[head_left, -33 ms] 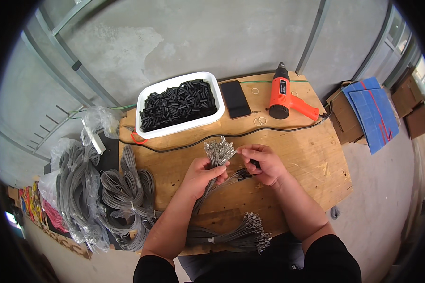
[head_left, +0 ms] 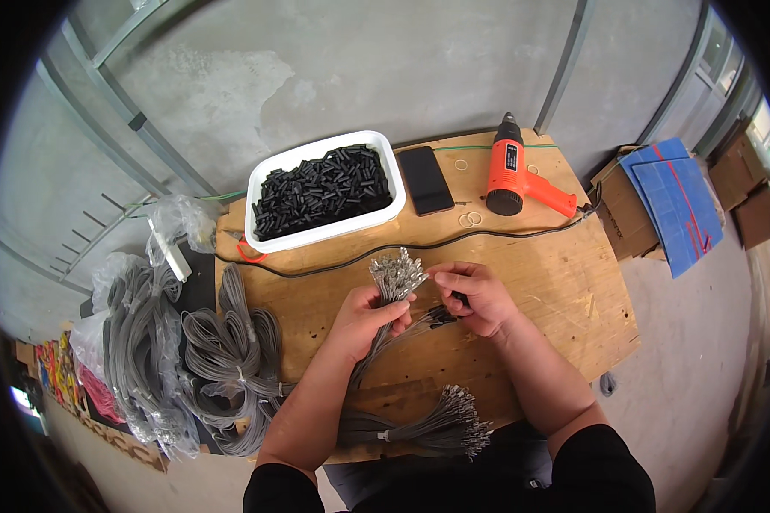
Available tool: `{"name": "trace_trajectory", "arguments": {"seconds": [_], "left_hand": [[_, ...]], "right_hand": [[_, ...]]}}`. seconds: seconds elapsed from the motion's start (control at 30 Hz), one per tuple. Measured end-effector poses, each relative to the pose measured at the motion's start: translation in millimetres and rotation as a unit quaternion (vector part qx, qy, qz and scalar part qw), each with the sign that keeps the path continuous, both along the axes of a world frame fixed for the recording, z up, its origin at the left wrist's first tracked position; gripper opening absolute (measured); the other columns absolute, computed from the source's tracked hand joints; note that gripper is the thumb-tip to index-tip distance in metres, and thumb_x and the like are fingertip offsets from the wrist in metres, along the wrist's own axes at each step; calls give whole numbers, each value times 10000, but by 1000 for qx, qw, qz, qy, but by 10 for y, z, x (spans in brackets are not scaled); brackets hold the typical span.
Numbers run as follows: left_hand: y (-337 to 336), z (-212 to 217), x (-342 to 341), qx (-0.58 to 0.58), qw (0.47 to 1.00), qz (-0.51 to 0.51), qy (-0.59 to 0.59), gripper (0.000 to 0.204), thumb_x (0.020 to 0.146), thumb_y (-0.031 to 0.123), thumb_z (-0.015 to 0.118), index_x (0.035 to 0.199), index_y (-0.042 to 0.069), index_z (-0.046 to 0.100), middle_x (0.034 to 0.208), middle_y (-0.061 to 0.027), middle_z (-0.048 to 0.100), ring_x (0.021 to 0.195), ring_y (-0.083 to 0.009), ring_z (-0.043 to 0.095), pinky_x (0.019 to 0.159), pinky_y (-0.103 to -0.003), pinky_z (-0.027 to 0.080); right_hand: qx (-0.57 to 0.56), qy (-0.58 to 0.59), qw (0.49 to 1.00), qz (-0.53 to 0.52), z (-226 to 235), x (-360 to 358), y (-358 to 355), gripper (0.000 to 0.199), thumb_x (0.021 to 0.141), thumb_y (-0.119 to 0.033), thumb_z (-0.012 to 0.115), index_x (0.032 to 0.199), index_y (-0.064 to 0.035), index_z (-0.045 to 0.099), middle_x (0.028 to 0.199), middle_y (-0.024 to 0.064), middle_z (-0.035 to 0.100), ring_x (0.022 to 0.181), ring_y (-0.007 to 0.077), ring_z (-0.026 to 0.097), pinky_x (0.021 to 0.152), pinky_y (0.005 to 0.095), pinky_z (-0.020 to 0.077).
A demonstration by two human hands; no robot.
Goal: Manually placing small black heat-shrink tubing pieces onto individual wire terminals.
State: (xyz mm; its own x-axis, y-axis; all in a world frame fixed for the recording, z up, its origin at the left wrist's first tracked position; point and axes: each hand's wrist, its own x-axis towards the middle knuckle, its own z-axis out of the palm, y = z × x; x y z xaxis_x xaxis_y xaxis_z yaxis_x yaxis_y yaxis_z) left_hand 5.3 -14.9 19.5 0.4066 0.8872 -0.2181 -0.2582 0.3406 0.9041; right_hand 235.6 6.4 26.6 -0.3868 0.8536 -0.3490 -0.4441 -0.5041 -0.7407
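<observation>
My left hand [head_left: 370,318] is closed round a bundle of grey cables [head_left: 366,366], just below their silvery metal terminals [head_left: 399,272], which fan out upward. Beside those terminals, my right hand [head_left: 479,299] has its thumb and forefinger pinched at the bundle's right edge. Small black tube pieces [head_left: 460,297] show in its curled fingers; whether the fingertips grip a terminal is too small to make out. Below the right hand, several cables with black-sleeved ends [head_left: 439,316] lie on the wooden table [head_left: 565,316]. Nearer me rests another tied cable bundle [head_left: 419,432] with bare metal terminals.
A white tub [head_left: 325,238] full of short black tubes stands at the back, beside a dark phone [head_left: 427,179]. An orange heat gun [head_left: 509,175] stands right of it, its black cord [head_left: 385,248] crossing the table. Coiled grey cables [head_left: 231,346] and plastic-wrapped bundles [head_left: 137,359] lie left.
</observation>
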Motion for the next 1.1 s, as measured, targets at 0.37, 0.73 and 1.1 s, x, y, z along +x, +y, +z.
{"name": "trace_trajectory", "arguments": {"seconds": [0.37,0.73,1.1], "left_hand": [[-12,-8,103,38,991,-36,127,194,897,120,721,1040,14,644,798,-16,632,611,-99,582,546,-242,462],[-10,56,42,-49,999,-10,5,313,990,263,596,1141,-6,647,835,-96,687,696,-176,661,647,-294,536],[-3,5,14,-10,999,-6,30,277,963,201,632,1126,-21,662,873,-111,706,713,-179,669,636,-296,534]], "right_hand": [[87,-41,995,-38,-43,-157,-93,62,911,-70,715,937,-18,693,747,-16,608,534,33,428,460,196,300],[30,-49,996,-70,-20,-79,-23,178,919,-118,720,1040,5,675,700,-23,565,496,41,398,439,211,282],[63,-33,997,-21,-59,-117,-62,114,912,-72,709,994,4,686,729,-9,596,512,35,420,452,199,296]]}}
